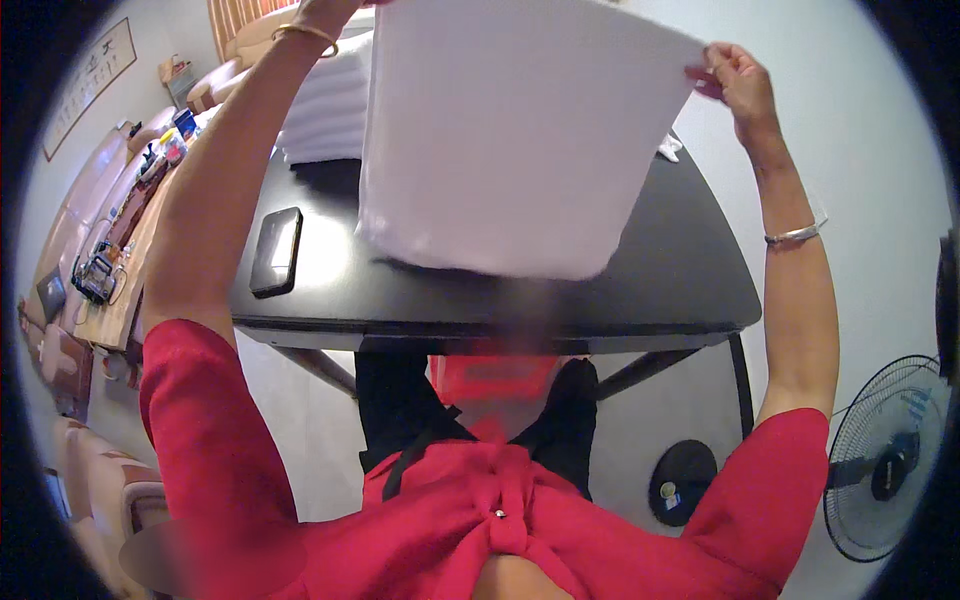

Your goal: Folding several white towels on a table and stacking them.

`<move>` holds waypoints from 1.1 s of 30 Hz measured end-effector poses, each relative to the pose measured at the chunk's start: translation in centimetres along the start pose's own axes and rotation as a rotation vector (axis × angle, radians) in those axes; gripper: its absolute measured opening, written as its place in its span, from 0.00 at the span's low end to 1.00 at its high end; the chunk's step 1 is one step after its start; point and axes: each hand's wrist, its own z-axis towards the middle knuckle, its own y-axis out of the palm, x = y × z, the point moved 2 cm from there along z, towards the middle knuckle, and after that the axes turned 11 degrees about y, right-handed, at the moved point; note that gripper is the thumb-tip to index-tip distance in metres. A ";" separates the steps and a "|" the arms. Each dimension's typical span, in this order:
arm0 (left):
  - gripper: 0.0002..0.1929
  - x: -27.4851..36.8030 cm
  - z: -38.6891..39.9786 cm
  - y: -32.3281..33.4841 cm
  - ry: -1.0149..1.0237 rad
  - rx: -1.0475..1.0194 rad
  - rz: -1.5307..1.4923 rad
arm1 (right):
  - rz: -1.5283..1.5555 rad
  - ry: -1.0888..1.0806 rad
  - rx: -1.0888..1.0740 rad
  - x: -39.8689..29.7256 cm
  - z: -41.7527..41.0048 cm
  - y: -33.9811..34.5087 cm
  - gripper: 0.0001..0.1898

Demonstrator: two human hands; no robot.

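Note:
A white cloth, perhaps a towel, hangs spread out above the black table. My right hand pinches its upper right corner between thumb and fingers. At the top edge of the picture, my left hand is at the cloth's upper left corner, its fingers mostly cut off by the frame. The cloth's lower edge dangles over the tabletop, a dark shadow beneath it. Behind it on the left rises a stack of folded white cloths, partly covered by the hanging one.
A smartphone lies at the table's left. White fabric shows near its right edge. Beneath the table is a red container. A standing fan is at the right, a wooden bench with various items and sofas at the left.

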 end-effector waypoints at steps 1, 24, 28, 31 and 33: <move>0.09 0.4 0.6 0.3 0.048 0.088 -0.141 | 0.056 -0.044 0.013 -0.3 1.2 -0.7 0.14; 0.11 1.4 -27.4 1.1 -0.212 -1.424 -0.037 | -0.268 0.321 -0.752 9.4 -23.9 1.2 0.05; 0.06 -3.7 -22.8 4.1 -0.058 -1.083 0.110 | -0.188 0.491 -0.503 11.2 -18.7 2.7 0.07; 0.08 -8.7 -19.3 7.6 -0.031 -0.674 0.299 | -0.311 0.439 -0.175 14.4 -14.1 3.9 0.10; 0.10 -12.8 -19.0 8.9 0.035 -0.613 0.402 | -0.460 0.398 -0.063 18.6 -11.0 4.9 0.16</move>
